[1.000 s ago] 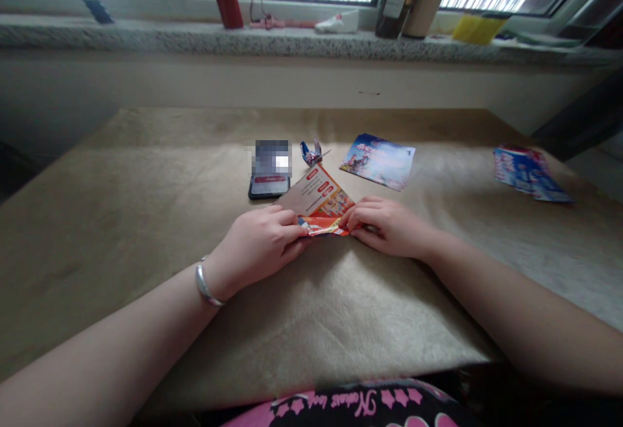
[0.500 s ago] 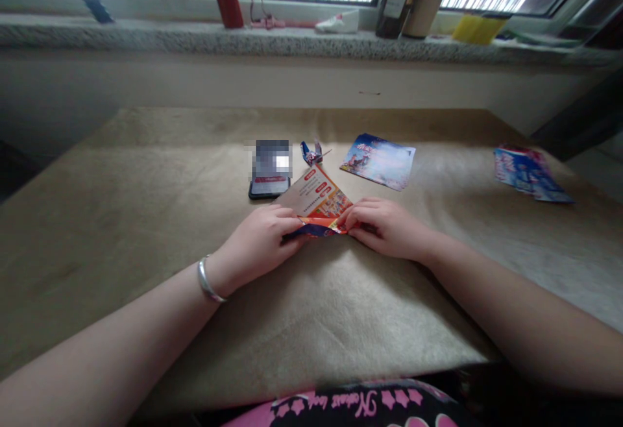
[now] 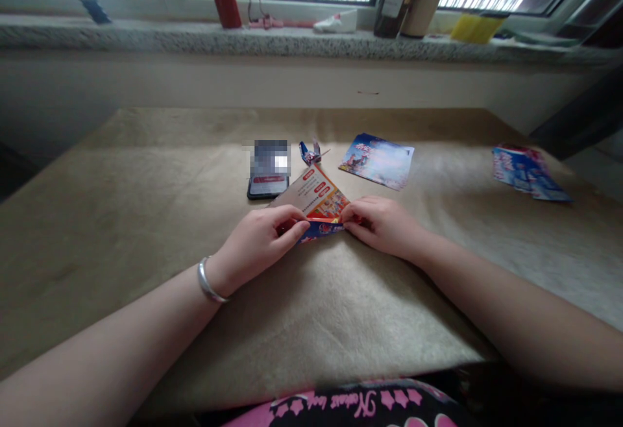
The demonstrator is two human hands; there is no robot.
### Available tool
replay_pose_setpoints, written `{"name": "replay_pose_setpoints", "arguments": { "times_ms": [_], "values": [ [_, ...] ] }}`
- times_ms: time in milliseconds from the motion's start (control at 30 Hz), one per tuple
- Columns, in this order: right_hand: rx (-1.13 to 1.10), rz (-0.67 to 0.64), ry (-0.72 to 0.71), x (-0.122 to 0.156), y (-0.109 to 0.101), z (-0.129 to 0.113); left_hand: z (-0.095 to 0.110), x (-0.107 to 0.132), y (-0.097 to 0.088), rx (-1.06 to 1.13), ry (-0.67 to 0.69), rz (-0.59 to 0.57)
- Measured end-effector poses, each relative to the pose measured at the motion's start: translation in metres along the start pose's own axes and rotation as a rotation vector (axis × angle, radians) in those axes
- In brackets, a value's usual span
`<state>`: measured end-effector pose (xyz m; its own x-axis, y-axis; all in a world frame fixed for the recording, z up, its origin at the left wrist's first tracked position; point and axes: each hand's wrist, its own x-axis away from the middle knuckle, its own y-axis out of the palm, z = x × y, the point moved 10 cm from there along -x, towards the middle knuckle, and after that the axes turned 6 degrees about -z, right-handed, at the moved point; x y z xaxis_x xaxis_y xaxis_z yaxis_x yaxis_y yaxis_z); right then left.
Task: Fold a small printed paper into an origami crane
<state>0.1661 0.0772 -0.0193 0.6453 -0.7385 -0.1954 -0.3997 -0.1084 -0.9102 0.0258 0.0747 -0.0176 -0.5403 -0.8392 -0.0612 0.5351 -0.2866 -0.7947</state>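
Note:
A printed sheet of paper (image 3: 316, 200), orange and white with a blue underside, lies folded on the beige felt table cover (image 3: 146, 219). My left hand (image 3: 256, 245), with a silver bangle on the wrist, pinches the sheet's near edge from the left. My right hand (image 3: 382, 226) pinches the same edge from the right, fingers curled over the fold. Between the hands the near flap is turned up, showing blue.
A phone (image 3: 268, 170) lies just beyond the sheet, with a small folded paper crane (image 3: 311, 152) beside it. A colourful flyer (image 3: 378, 159) lies farther right, another stack (image 3: 528, 172) at the far right. The stone windowsill (image 3: 292, 41) holds bottles and boxes.
The near flap has been turned further over, its orange face giving way to the blue side. Both hands have shifted slightly forward along the fold.

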Motion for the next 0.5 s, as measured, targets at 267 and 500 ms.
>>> {"name": "replay_pose_setpoints", "arguments": {
  "times_ms": [267, 500],
  "values": [
    [-0.026, 0.027, 0.060, 0.002, -0.001, 0.005, -0.012, -0.006, 0.005, -0.059, -0.044, -0.043],
    [-0.015, 0.026, -0.044, 0.002, 0.002, -0.003, -0.012, -0.008, 0.005, -0.264, -0.042, -0.040]
  ]
}}
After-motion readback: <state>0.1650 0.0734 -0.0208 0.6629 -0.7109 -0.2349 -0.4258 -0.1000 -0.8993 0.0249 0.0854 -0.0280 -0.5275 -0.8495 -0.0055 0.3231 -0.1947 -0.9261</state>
